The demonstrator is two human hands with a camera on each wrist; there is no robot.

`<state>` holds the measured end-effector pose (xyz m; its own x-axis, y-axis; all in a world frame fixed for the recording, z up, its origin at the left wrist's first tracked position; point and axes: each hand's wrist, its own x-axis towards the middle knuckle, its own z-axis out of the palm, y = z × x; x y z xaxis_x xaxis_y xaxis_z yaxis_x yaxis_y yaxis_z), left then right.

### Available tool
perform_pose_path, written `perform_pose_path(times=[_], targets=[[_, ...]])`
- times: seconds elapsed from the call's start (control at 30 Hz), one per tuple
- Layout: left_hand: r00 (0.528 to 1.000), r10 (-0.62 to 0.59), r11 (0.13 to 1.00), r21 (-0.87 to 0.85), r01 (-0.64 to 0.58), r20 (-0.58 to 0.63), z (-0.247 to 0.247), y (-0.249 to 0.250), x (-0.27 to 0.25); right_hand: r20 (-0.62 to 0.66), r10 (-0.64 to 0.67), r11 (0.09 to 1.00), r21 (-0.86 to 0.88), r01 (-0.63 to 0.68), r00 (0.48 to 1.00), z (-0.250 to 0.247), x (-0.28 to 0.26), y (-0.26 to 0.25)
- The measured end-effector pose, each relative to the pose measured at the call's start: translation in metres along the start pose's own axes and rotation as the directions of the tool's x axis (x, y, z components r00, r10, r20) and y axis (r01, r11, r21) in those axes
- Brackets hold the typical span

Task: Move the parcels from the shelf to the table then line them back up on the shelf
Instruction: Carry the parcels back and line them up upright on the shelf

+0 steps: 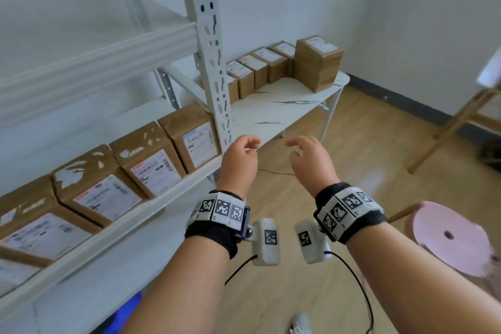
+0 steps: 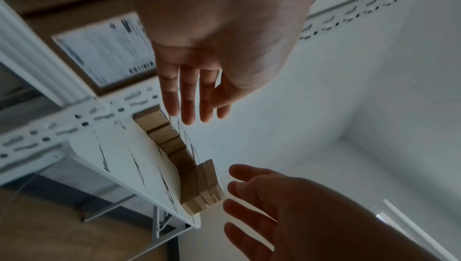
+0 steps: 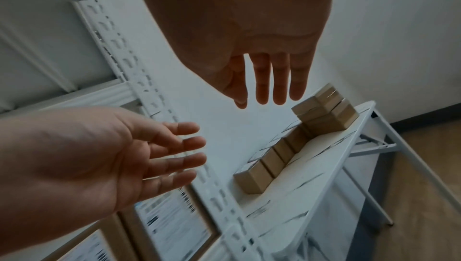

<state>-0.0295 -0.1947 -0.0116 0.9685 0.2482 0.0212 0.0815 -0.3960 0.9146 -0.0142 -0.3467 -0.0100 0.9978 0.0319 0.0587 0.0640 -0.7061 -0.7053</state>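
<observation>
Several brown parcels with white labels (image 1: 154, 168) stand side by side on the white shelf (image 1: 135, 215) at the left. More parcels sit in a row (image 1: 252, 68) along the back of the white table (image 1: 284, 106), ending in a taller stack (image 1: 317, 62). My left hand (image 1: 240, 154) and right hand (image 1: 306, 156) hover in mid-air, just right of the shelf's end and short of the table's near edge. Both are empty, with relaxed fingers. The left wrist view shows the left hand (image 2: 194, 95) above the row (image 2: 162, 133). The right wrist view shows the right hand (image 3: 269, 81) near the stack (image 3: 324, 115).
The shelf's perforated white upright (image 1: 211, 49) rises between the shelf parcels and the table. A pink round stool (image 1: 450, 238) stands at the lower right, with a wooden frame (image 1: 458, 125) behind it. A black cable (image 1: 276, 172) lies on the wooden floor under my hands.
</observation>
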Motion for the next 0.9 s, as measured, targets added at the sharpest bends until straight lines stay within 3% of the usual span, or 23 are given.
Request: perform_pose_path(times=[0.17, 0.33, 0.67, 0.9], targets=[[1.0, -0.01, 1.0, 0.005, 0.01, 0.001, 0.062, 0.021, 0.035, -0.029, 0.015, 1.0, -0.006, -0.015, 0.999, -0.046, 0.053, 0.044], [1.0, -0.022, 0.999, 0.026, 0.022, 0.015, 0.096, 0.034, 0.078, -0.024, 0.036, 0.999, 0.028, -0.035, 0.999, -0.057, 0.106, 0.066], [0.998, -0.027, 1.0, -0.001, 0.027, 0.065, 0.162, 0.062, 0.235, -0.03, 0.093, 0.996, 0.005, -0.093, 0.995, -0.078, 0.249, 0.092], [0.994, 0.009, 0.999, 0.04, -0.014, 0.112, 0.191, 0.08, 0.318, -0.05, 0.12, 0.992, 0.031, -0.119, 0.991, -0.091, 0.337, 0.107]])
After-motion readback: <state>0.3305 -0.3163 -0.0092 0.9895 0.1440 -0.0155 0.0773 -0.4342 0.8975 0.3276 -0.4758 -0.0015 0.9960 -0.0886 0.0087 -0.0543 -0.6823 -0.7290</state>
